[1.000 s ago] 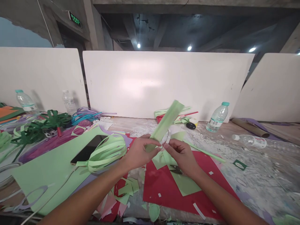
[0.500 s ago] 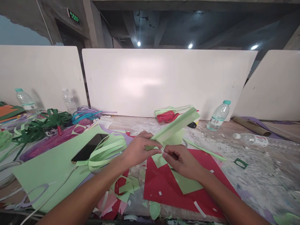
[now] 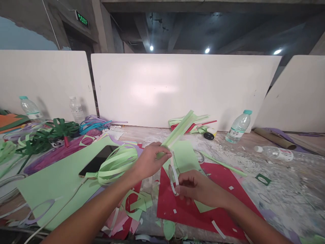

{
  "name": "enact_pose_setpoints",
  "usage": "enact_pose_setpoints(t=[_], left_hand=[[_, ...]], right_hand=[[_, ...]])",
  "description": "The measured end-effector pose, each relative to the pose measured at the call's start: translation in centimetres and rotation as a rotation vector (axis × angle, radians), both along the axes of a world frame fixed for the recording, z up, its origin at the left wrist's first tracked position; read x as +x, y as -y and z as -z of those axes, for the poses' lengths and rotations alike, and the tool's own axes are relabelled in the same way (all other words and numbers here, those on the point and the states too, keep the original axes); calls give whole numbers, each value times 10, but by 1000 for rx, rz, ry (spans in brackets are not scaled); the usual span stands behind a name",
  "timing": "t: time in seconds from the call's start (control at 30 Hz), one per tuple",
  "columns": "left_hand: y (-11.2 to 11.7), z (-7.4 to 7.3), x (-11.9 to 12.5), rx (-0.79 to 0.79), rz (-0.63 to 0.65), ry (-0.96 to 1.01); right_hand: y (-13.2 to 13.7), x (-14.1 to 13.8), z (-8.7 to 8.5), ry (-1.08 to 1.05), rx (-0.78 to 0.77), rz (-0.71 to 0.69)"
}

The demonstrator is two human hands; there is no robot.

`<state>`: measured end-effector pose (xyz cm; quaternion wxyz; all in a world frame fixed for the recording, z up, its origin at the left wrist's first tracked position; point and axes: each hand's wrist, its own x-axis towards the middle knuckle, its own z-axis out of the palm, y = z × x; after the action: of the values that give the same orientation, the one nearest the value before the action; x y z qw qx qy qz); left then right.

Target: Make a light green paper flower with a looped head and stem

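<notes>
My left hand (image 3: pixel 150 160) is closed on the near end of a folded light green paper strip (image 3: pixel 179 128), which slants up and away to the right. My right hand (image 3: pixel 193 187) is below it and pinches a thin roll of white tape (image 3: pixel 173 179). A short length of tape runs up from the roll to the strip's near end by my left fingers. Both hands hover over a red paper sheet (image 3: pixel 218 200) with green offcuts on it.
A looped bundle of green strips (image 3: pixel 115 164) and a phone (image 3: pixel 95 162) lie on a large green sheet (image 3: pixel 57 183) at left. Water bottles (image 3: pixel 238 126) (image 3: pixel 275 153), dark green strips (image 3: pixel 54 130), a cardboard tube (image 3: pixel 274 138) and paper scraps litter the table. White boards (image 3: pixel 177 89) stand behind.
My right hand has dropped away from the strip and toward me, now holding the tape roll with tape drawn out. The green strip has swung slightly more upright.
</notes>
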<state>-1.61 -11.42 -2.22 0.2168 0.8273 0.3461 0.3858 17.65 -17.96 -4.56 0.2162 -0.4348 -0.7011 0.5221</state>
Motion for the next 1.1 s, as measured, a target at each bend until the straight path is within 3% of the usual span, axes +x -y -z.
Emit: enact_pose_setpoints(t=[0.13, 0.3, 0.4, 0.5, 0.8, 0.97, 1.1], left_hand=[[2, -1, 1, -8, 20, 7], [4, -1, 2, -4, 17, 16], [3, -1, 2, 4, 8, 16], [4, 0, 2, 19, 11, 17], [6, -2, 2, 57, 14, 24], [6, -1, 2, 70, 8, 42], [8, -3, 2, 79, 3, 28]], right_hand=[[12, 11, -6, 164, 52, -45], [9, 50, -8, 602, 374, 186], [2, 71, -2, 763, 394, 125], [-1, 78, 3, 776, 426, 70], [11, 60, -4, 567, 354, 139], [18, 40, -16, 573, 569, 191], [12, 27, -21, 748, 737, 173]])
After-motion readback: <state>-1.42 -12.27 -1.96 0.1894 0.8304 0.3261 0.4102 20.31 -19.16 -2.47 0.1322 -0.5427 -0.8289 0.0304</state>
